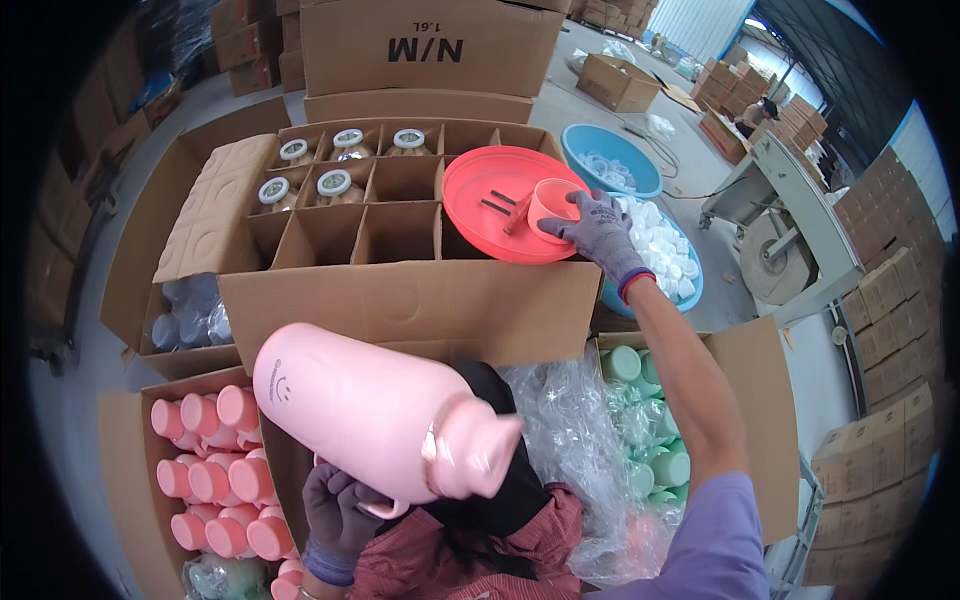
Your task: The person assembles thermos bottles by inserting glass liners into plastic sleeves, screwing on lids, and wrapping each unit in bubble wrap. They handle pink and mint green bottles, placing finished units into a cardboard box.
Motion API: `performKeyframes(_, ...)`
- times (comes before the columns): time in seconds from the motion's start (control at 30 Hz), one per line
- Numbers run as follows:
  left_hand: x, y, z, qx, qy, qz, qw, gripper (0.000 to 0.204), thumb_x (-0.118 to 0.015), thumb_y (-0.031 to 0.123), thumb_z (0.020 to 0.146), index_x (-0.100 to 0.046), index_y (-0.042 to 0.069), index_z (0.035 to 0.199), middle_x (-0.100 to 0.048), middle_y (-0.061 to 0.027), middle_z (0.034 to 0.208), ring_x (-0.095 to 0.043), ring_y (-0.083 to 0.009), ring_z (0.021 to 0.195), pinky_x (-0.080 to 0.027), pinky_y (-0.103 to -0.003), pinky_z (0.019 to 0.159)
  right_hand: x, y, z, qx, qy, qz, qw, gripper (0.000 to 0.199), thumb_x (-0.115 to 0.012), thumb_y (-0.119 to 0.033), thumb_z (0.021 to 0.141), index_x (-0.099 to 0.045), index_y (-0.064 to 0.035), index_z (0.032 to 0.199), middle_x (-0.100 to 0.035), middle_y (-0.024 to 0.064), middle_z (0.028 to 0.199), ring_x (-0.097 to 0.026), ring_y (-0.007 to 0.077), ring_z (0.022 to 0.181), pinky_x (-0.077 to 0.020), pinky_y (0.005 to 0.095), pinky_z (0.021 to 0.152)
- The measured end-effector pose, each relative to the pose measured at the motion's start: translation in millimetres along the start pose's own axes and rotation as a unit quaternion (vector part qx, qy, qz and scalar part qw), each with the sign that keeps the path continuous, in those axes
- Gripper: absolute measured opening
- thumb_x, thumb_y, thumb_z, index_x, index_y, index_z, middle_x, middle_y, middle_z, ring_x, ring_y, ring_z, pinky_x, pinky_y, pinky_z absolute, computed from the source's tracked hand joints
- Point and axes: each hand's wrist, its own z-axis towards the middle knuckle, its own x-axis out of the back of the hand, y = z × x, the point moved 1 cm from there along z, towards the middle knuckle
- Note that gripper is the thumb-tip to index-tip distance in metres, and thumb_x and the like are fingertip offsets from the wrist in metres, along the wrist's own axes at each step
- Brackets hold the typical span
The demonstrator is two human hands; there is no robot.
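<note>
A large pink vacuum jug (360, 400) lies tilted across my lap, its narrower spout end pointing to the lower right. My left hand (345, 510), in a grey glove, is closed round the jug's handle below its body. Out ahead, my right hand (600, 232), gloved too, has its thumb and fingers on the rim of a pink cup (552, 205). This cup stands on a round red plastic tray (475, 225), beside several thin dark metal pieces (500, 203). The fingertips inside the cup are partly hidden.
A divided carton (400, 300) supports the tray and holds several white-lidded bottles (333, 183). Blue basins hold clear rings (608, 172) and white caps (668, 250). Cartons with pink cups (208, 480) and green cups (665, 468) flank me. A grey machine (800, 210) stands right.
</note>
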Motion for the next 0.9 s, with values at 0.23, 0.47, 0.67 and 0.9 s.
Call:
performKeyframes(0.23,7.8,-18.7,-0.3,0.006,-0.038,-0.173,0.984,0.028,-0.045,0.003,0.095,-0.038,0.019,0.073,-0.029,0.0101,0.066,-0.026,-0.0027,0.057,-0.027,-0.019,0.055,-38.0,158.9,32.0,-0.076,0.097,0.175,0.977,0.039,-0.055,-0.039,0.096,-0.067,-0.0027,0.103,-0.069,0.0241,0.102,-0.067,0.0397,0.099,-0.0514,0.0449,0.087)
performKeyframes(0.47,3.2,-27.9,-2.0,-0.05,0.012,-0.077,0.996,0.026,-0.042,0.001,0.095,-0.039,0.018,0.075,-0.031,0.0095,0.068,-0.025,-0.0036,0.058,-0.026,-0.02,0.055,-144.7,229.4,-10.0,-0.301,-0.221,-0.065,0.925,0.066,-0.062,-0.054,0.086,-0.058,-0.0136,0.138,-0.06,0.0158,0.138,-0.059,0.0322,0.125,-0.0462,0.0473,0.104)
performKeyframes(0.67,-15.3,-39.7,2.3,-0.037,0.065,-0.074,0.994,0.023,-0.045,0.006,0.095,-0.041,0.018,0.076,-0.032,0.0094,0.068,-0.03,-0.0047,0.06,-0.036,-0.021,0.064,-166.5,273.9,4.6,-0.304,-0.224,-0.002,0.926,0.074,-0.067,-0.051,0.08,-0.051,-0.0098,0.138,-0.06,0.0192,0.137,-0.057,0.0335,0.129,-0.0464,0.0459,0.104)
performKeyframes(0.9,2.7,-40.6,3.7,-0.021,-0.04,-0.035,0.998,0.02,-0.046,0.007,0.096,-0.041,0.019,0.081,-0.035,0.0097,0.072,-0.033,-0.0048,0.065,-0.039,-0.022,0.072,-143.3,227.4,-37.8,-0.318,0.106,0.035,0.941,0.058,-0.073,-0.034,0.076,-0.054,-0.0021,0.121,-0.06,0.0208,0.117,-0.062,0.0388,0.107,-0.0484,0.0473,0.095)
